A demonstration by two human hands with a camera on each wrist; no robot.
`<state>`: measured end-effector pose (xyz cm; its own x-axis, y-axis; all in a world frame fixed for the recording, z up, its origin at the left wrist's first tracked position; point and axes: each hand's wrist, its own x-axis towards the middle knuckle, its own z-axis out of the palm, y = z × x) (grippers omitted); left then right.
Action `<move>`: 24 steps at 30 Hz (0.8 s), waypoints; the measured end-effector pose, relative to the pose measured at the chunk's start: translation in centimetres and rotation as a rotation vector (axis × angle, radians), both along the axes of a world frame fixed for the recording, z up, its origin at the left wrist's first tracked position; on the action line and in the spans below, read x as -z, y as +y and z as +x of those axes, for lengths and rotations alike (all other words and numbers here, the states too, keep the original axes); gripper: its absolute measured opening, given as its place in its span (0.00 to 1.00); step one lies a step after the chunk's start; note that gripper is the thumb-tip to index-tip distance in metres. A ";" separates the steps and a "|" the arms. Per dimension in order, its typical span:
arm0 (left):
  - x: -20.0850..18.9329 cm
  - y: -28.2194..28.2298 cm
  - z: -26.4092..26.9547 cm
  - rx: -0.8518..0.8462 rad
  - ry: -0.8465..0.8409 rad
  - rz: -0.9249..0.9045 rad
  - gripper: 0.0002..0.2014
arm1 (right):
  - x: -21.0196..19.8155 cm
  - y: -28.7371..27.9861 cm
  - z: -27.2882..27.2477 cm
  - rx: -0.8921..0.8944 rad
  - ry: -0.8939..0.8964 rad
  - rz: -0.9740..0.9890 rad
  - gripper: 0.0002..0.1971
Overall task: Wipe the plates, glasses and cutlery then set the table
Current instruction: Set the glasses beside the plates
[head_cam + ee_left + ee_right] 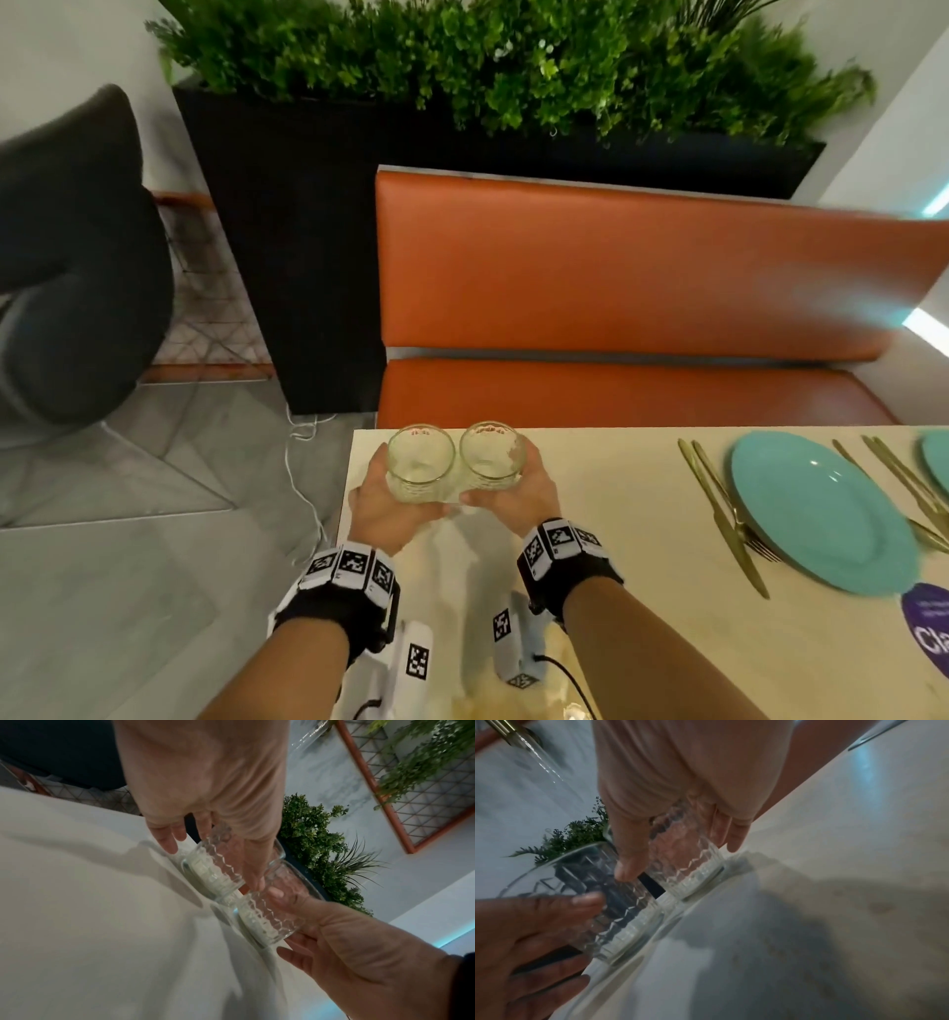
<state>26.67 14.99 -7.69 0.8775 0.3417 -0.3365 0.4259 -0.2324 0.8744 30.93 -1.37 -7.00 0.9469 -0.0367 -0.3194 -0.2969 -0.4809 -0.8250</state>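
Note:
Two clear textured glasses stand side by side at the far left corner of the cream table. My left hand grips the left glass, thumb on the near side and fingers round the far side. My right hand grips the right glass the same way. The left wrist view shows the left glass under my fingers and the right glass beside it. In the right wrist view the right glass has its base at the tabletop; I cannot tell whether it touches.
A teal plate lies to the right with a gold knife and fork on its left and more gold cutlery on its right. A second teal plate is at the right edge. An orange bench runs behind the table.

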 end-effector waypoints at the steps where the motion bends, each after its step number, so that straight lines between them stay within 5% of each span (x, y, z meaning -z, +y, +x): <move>1: 0.2 0.0 0.3 -0.009 -0.020 -0.009 0.59 | 0.1 0.2 0.1 0.010 -0.022 0.002 0.46; 12: 0.9 -2.7 0.1 -0.064 0.016 0.085 0.40 | 0.1 -4.0 -1.5 0.072 -0.014 -0.084 0.44; 18: -1.9 -9.2 -0.2 0.040 -0.026 0.072 0.37 | -4.7 -15.8 -4.5 0.147 -0.015 -0.205 0.42; 24: -5.2 -19.0 -0.9 0.146 -0.059 0.052 0.37 | -7.9 -30.4 -7.9 0.422 -0.018 -0.226 0.42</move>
<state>25.79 -4.03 -2.49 0.9369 0.2245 -0.2679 0.3322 -0.3336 0.8822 23.05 -31.74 0.93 0.8396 -0.4859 -0.2428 -0.4913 -0.4889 -0.7208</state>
